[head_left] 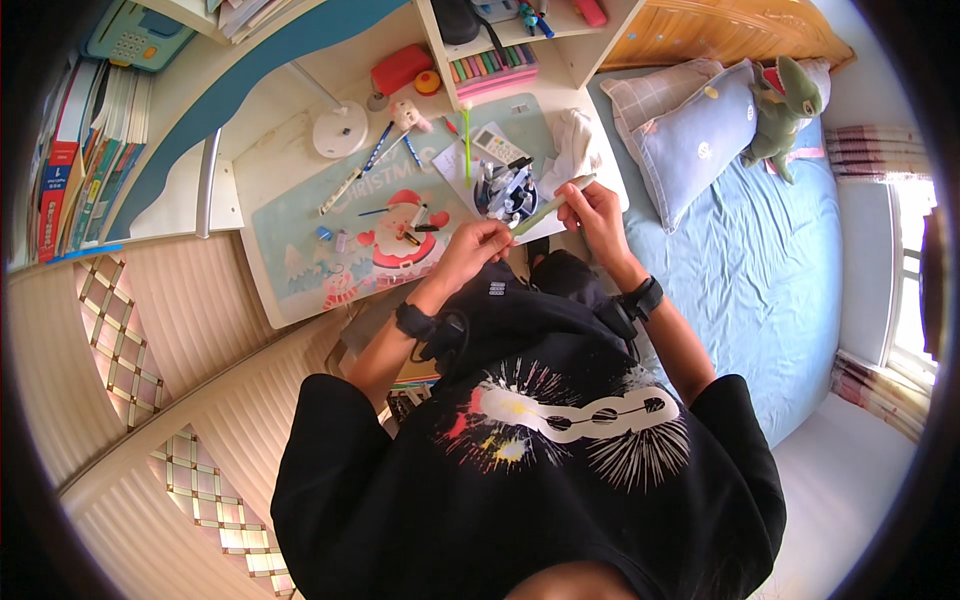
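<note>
Between my two hands stretches a slim pale-green stick-like thing [541,215], slanting up to the right; its exact kind I cannot make out. Its lower end is pinched in the fingers of my left hand [480,248]. Near the upper end, the closed fingers of my right hand [597,216] grip it. Just beyond the hands stands a round holder [505,192] crammed with pens. Loose pens [379,146] and small markers [408,238] lie on the desk mat [300,215], which has a Santa picture, to the left.
A white lamp base [340,130], a red pouch [402,68] and a small pale figure [410,115] stand farther back. A white cloth [574,145] lies at the desk's right side. To the right is a blue bed [740,270] with pillows [685,150] and a green dinosaur toy [787,115].
</note>
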